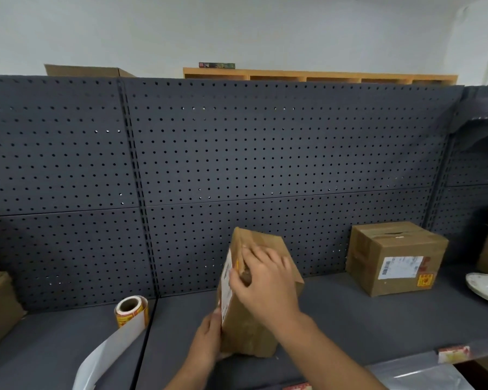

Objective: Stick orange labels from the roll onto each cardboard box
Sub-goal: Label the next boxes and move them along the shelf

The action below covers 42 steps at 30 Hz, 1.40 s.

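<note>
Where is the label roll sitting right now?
In the head view, the label roll stands on the grey shelf at lower left, against the pegboard, left of the tilted box both hands hold.
</note>
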Motion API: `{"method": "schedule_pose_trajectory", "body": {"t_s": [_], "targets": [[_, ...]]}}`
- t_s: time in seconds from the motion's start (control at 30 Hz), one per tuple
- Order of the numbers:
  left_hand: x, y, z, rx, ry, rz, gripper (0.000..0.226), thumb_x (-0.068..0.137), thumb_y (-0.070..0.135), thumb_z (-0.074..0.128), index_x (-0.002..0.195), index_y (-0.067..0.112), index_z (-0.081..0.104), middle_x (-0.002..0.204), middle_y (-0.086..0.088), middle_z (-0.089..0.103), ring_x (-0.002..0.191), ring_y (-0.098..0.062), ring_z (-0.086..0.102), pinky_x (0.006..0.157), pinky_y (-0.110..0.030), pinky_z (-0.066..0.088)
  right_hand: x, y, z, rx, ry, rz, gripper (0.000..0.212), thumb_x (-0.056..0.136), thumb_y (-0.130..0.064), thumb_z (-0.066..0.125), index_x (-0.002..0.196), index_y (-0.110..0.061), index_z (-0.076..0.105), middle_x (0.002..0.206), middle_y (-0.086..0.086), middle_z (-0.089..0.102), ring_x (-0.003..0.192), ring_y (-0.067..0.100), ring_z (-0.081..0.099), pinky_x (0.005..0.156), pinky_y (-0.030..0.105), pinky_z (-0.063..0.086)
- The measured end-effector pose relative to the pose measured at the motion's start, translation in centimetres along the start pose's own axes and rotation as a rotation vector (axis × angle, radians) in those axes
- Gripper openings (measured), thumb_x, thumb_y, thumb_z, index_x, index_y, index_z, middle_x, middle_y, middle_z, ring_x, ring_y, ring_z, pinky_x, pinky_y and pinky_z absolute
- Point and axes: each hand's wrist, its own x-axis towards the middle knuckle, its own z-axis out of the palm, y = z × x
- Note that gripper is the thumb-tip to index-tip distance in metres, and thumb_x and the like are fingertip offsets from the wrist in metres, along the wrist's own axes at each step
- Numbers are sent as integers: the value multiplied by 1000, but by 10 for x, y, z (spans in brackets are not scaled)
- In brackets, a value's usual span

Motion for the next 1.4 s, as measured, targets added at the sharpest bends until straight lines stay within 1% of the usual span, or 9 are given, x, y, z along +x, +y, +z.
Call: {"method": "schedule_pose_trajectory", "body": {"t_s": [0.2, 0.37, 0.47, 0.57, 0.67, 0.83, 1.07, 1.23, 1.4], "targets": [[-2, 5, -8, 282, 83, 109, 31, 111, 28, 36, 102, 19, 64, 107, -3, 68, 98, -13, 62, 94, -38, 51, 0, -30, 23, -165, -106, -99, 54, 87, -54, 51, 118, -19, 77, 117, -1, 76, 110, 21, 66, 90, 41, 53], [0, 23, -15, -17, 41, 42, 25, 110, 29, 41, 116, 21, 64, 115, -8, 72, 105, -24, 67, 86, -42, 56, -3, -38, 24, -169, -149, -118, 68, 93, -63, 38, 134, -17, 67, 138, 5, 67, 127, 25, 59, 105, 44, 47], [-10, 37, -18, -101, 13, 73, 29, 110, 31, 41, 122, 20, 65, 113, -8, 74, 105, -25, 69, 86, -41, 57, -2, -32, -1, 132, -213, -92, 77, 96, -77, 29, 137, -21, 62, 149, -3, 56, 141, 19, 44, 117, 40, 35], [-16, 57, -21, -137, 125, 203, 40, 108, 50, 38, 131, 27, 60, 127, 0, 68, 117, -20, 64, 107, -48, 50, -4, -9, -19, 500, -2, 56, 43, 105, -56, 45, 125, -25, 67, 129, -14, 61, 127, 6, 49, 108, 34, 44], [-36, 87, -18, 20, 171, 465, 32, 107, 54, 34, 129, 40, 53, 124, 21, 60, 117, -1, 56, 97, -23, 47, -11, 23, -9, 638, 188, 225, 29, 105, -45, 52, 124, -26, 62, 119, -17, 57, 120, 7, 53, 103, 38, 49], [-35, 118, -9, 545, 157, 542, 55, 106, 61, 26, 156, 38, 33, 162, 6, 34, 145, -22, 41, 118, -47, 36, -30, 62, 19, 955, -178, 404, 97, 76, -87, 60, 154, -34, 37, 148, -18, 49, 137, 3, 48, 108, 27, 45], [-21, 119, -8, 796, 68, 389, 54, 109, 54, 17, 161, 45, 18, 160, -1, 45, 140, -33, 47, 109, -40, 39, -59, 78, 36, 1010, -436, 321, 60, 93, -46, 71, 146, -39, 44, 132, -29, 65, 127, -2, 60, 102, 19, 52], [-9, 106, -21, 478, 2, 441, 53, 108, 56, 29, 159, 43, 28, 161, 9, 41, 144, -20, 42, 117, -43, 39, -56, 65, 32, 989, -347, 271, 59, 100, -42, 64, 152, -39, 36, 137, -28, 62, 131, -3, 56, 103, 17, 49], [-11, 81, -32, -50, 23, 295, 35, 108, 46, 43, 142, 45, 49, 128, 10, 64, 108, -17, 67, 75, -42, 64, -30, 62, 17, 398, -167, 28, 71, 101, -62, 51, 163, -42, 22, 168, -16, 27, 154, 7, 22, 125, 34, 25]]}}
